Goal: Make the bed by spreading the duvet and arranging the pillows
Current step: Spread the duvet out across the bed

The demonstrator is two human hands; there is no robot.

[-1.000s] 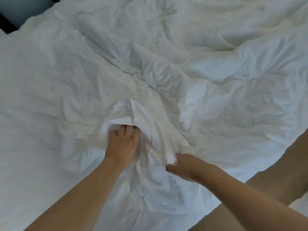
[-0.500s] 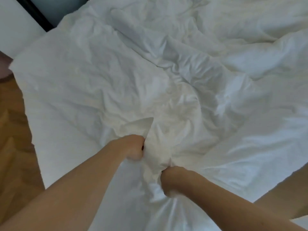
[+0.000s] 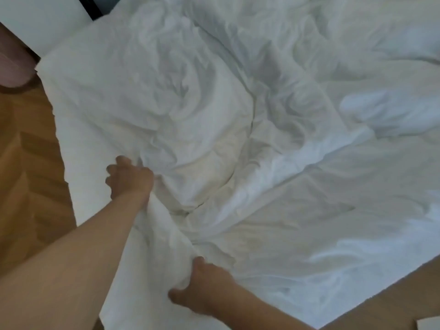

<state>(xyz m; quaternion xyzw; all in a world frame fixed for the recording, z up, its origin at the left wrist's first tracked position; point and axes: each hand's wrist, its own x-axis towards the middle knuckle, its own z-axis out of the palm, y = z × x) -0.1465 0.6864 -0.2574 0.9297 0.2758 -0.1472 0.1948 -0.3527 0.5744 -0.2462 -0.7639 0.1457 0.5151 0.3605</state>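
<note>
1. Head view: the duvet point(image 3: 238, 115) is seen crumpled across the bed, reaching its left edge, with deep folds running toward the near corner.
2. A bunched fold of duvet is gripped by the left hand point(image 3: 129, 178); fingers curled round the cloth, likely so that part can be dragged toward the floor point(image 3: 31, 163) side.
3. A second fold, nearer the body, is pinched by the right hand point(image 3: 202, 289), thumb under, fingers over. The ridge of cloth between the two grips is held taut, presumably so the edge can be pulled as one piece.
4. No pillows can be made out; spreading is judged early, wrinkles throughout.
5. A pink object point(image 3: 13, 65) is seen at far left, well apart; it cannot be identified.
</note>
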